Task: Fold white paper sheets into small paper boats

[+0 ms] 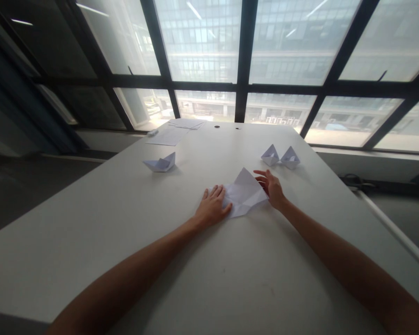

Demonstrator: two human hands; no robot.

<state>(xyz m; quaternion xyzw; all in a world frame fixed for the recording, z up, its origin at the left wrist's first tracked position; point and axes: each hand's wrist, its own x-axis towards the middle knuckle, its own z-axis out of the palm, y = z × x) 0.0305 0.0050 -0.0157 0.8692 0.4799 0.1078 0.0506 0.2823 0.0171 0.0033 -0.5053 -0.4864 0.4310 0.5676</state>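
Observation:
A creased sheet of white paper [246,191] lies partly unfolded on the table, one pointed corner standing up at its far side. My left hand [213,204] rests flat on the paper's left end, fingers stretched out and thumb apart. At the right edge of the sheet is my right hand [270,187], its fingers apart and slightly curled, with the fingertips partly behind the raised paper. Whether those fingertips touch the sheet I cannot tell.
A folded paper boat [162,164] sits at the left. Two more paper boats [270,156] stand side by side at the right. Flat paper sheets [169,136] lie at the far left of the white table [209,260]. Windows [206,104] rise beyond the far edge.

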